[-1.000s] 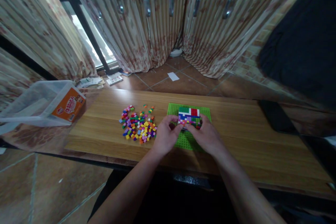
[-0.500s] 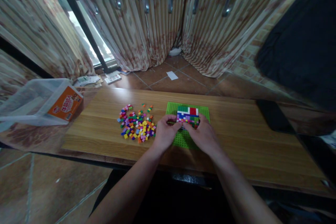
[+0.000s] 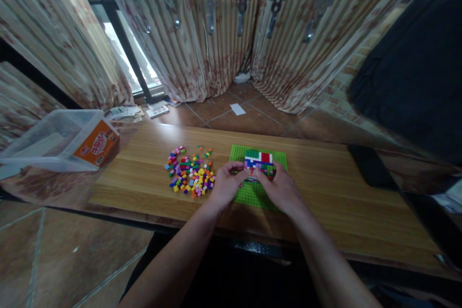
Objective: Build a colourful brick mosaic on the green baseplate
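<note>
On the wood-look table, abt mid-length & close to the person, is a green studded baseplate; the multicolored brick build is over its mid part, b/w both hands. Can't tell if the build rests on the plate or is held just above it. Its top shows green, white & red sections, w/ a blue/purple/pink mix nearer the person. L hand has fingers curled round the build's left side, thumb at the near edge; R hand grips the right side same way, its thumb tip just beside the other. Whether a small brick is pinched b/w the thumbs: too small to tell. Left of L hand, loose bricks lie in a spread pile, yellow ones mostly at the near right, pink & purple toward the left. Far left, a clear plastic bin w/ orange label stands beside the table end. Right end has a flat black item. Behind: striped curtains & white paper on tiled floor.
</note>
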A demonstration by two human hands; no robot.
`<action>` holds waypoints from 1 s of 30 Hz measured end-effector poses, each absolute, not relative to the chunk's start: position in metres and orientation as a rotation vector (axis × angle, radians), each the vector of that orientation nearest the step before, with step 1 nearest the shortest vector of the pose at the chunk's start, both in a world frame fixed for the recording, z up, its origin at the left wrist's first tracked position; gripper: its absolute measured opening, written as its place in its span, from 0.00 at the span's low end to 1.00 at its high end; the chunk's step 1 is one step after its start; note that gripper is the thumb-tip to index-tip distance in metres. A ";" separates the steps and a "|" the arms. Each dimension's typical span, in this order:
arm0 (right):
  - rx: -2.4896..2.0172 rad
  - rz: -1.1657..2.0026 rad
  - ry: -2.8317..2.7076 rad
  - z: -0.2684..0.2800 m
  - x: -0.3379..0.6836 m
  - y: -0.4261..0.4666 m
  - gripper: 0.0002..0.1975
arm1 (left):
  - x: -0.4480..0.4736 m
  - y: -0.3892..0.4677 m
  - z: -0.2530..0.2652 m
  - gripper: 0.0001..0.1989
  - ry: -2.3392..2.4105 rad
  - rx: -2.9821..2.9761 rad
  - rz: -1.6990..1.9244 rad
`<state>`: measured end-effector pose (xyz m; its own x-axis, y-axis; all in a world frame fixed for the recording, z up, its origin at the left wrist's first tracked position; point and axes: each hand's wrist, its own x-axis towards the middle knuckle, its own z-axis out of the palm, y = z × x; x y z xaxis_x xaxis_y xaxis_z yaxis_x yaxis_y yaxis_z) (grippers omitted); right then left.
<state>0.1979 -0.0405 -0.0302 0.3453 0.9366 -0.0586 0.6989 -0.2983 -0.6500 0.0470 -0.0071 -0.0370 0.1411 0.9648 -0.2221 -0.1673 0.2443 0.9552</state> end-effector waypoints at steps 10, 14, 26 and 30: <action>-1.734 0.390 -1.699 -0.039 0.215 -0.024 0.31 | -0.044 0.029 -0.024 0.05 1.235 1.711 0.908; -1.679 0.469 -1.789 -0.041 0.216 -0.022 0.30 | -0.067 0.031 -0.025 0.07 1.329 1.997 0.682; -1.627 0.532 -1.808 -0.037 0.215 -0.036 0.27 | -0.030 0.008 -0.021 0.11 1.446 2.421 0.427; -1.625 0.528 -1.802 -0.036 0.214 -0.035 0.26 | -0.026 0.010 -0.023 0.11 1.473 2.435 0.382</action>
